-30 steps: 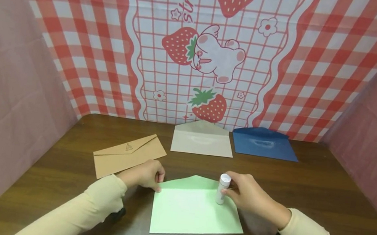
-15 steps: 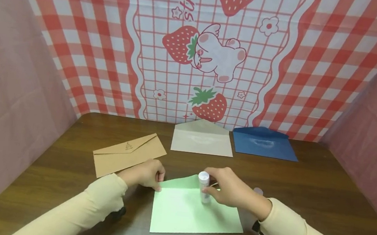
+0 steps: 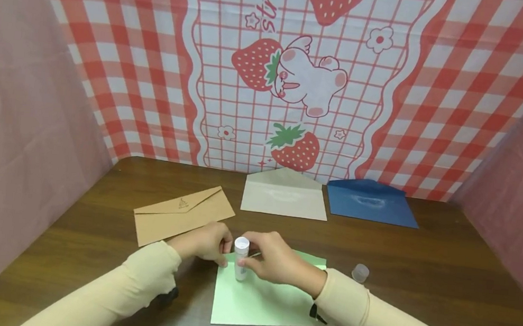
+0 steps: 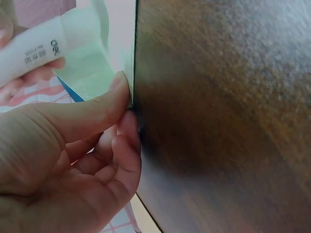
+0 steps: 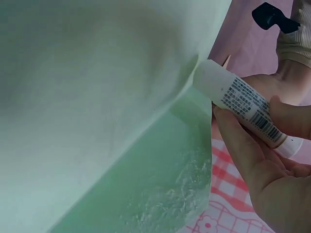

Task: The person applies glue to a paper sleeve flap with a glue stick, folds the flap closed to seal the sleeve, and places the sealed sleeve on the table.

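Observation:
A light green envelope lies at the front of the table with its flap unfolded away from me; whitish glue smears show on the flap in the right wrist view. My left hand pinches the envelope's left edge near the fold, thumb on top and fingers beneath. In my right hand is a white glue stick, held by thumb and fingers, its working end down at the left end of the fold. Printed text and a barcode show on the glue stick. My right forearm hides part of the envelope.
A clear cap stands on the table right of the envelope. Behind lie a closed brown envelope, a pale grey envelope and a blue envelope, the last two with raised flaps and whitish smears. A strawberry-print cloth hangs at the back.
My right hand has moved the glue stick leftward along the fold, from the envelope's right side to its left end. The clear cap has come into sight. My left hand keeps its hold.

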